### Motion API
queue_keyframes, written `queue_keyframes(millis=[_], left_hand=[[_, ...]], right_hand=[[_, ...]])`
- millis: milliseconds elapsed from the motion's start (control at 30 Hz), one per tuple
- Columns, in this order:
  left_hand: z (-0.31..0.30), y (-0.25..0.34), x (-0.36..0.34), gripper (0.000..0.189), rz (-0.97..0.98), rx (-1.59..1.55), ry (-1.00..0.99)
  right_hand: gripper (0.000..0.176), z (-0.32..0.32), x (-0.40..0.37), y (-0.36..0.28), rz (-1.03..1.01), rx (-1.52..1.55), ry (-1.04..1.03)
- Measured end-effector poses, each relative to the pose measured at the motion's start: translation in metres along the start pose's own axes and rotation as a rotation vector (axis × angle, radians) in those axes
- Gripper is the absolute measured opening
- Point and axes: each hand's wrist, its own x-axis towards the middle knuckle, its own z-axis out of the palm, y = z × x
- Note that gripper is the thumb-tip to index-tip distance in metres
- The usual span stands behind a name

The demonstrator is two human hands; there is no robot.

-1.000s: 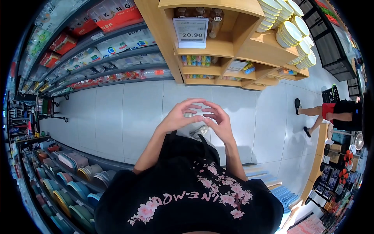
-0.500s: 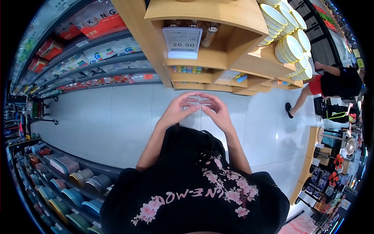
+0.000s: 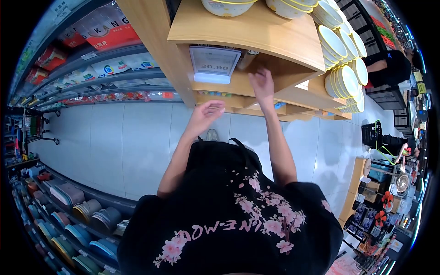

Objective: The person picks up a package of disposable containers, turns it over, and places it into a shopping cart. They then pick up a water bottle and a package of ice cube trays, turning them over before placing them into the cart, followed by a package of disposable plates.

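Observation:
My right hand [image 3: 262,87] is raised at the front of a wooden shelf compartment [image 3: 284,68], with nothing in it. Its fingers are apart and a little smeared by motion. Behind a price sign [image 3: 213,64] reading 20.90 stand several bottles or jars, mostly hidden; one brown-and-clear container [image 3: 247,59] shows just beyond my right fingertips, apart from them. My left hand [image 3: 206,118] hovers lower, over the floor in front of the shelf, its fingers loosely bent and apart, holding nothing.
White bowls [image 3: 341,82] with yellow rims are stacked at the right of the wooden shelf. Packed goods fill grey shelves [image 3: 110,68] at left; plastic basins [image 3: 78,233] line the lower left. Another person [image 3: 392,68] stands at the right, near a black basket [image 3: 371,134].
My hands have parted from being fingertip to fingertip. The right one has risen toward the shelf compartment; the left has shifted slightly left. The shelf looks closer, and the other person has moved.

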Motion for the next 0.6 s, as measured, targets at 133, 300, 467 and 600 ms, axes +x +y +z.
queue_keyframes(millis=[133,300,467,600], left_hand=[[-0.004,0.002,-0.006,0.033,-0.012,-0.044,0.080],[-0.006,0.003,-0.027,0.031,-0.006,0.048,0.186],[0.009,0.002,-0.045,0.031,-0.031,0.068,0.241],[0.029,0.006,-0.054,0.031,-0.030,0.044,0.294]], right_hand=[[0.056,0.024,0.066,0.031,-0.076,-0.098,-0.018],[0.065,0.037,0.086,0.026,0.022,0.250,-0.193],[0.065,0.025,0.074,0.025,-0.020,0.016,0.013],[0.077,-0.014,0.037,0.002,0.044,-0.045,0.014]])
